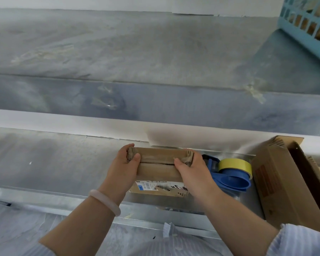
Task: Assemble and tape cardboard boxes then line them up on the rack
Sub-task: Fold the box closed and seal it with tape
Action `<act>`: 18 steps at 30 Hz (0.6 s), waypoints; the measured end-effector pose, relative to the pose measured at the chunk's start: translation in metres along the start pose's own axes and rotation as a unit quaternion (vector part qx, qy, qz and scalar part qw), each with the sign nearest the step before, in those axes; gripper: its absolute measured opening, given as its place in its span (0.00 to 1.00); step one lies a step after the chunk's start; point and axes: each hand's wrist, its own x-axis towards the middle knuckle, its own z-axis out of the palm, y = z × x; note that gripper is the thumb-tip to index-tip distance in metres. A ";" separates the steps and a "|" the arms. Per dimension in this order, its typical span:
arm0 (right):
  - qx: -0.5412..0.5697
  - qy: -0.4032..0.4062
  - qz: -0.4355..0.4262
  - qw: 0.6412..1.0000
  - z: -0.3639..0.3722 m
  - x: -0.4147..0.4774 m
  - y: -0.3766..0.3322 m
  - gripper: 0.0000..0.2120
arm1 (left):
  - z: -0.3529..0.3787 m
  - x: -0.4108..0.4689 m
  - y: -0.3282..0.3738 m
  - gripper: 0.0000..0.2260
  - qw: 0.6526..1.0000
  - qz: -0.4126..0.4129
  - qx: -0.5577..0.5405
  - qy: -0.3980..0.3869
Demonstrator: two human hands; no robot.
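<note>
A small brown cardboard box (158,170) with a white shipping label on its near side sits on the metal shelf (63,163). My left hand (124,167) grips its left end, thumb on the top flaps. My right hand (190,172) grips the right end the same way, thumb pressing the flap seam. Just right of the box lies a blue tape dispenser (231,180) with a yellowish tape roll (236,166), touching neither hand.
A larger open cardboard box (284,185) stands at the right end of the shelf. A light blue plastic basket (307,24) sits on the upper grey shelf at top right. A pale bracelet circles my left wrist.
</note>
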 end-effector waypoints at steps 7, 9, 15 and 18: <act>-0.021 -0.039 0.015 0.999 -0.007 -0.002 0.001 0.20 | -0.004 -0.002 -0.002 0.20 0.997 -0.023 -0.072 -0.027; -0.083 -0.024 -0.030 0.996 -0.012 -0.006 0.002 0.34 | -0.008 -0.001 -0.006 0.26 0.998 0.035 -0.033 -0.047; -0.261 -0.071 -0.302 0.914 -0.031 -0.011 0.003 0.30 | -0.026 0.002 -0.012 0.38 0.951 0.255 0.098 -0.145; -0.319 -0.082 -0.333 0.884 -0.035 -0.006 0.003 0.29 | -0.025 0.004 -0.012 0.34 0.948 0.270 0.113 -0.124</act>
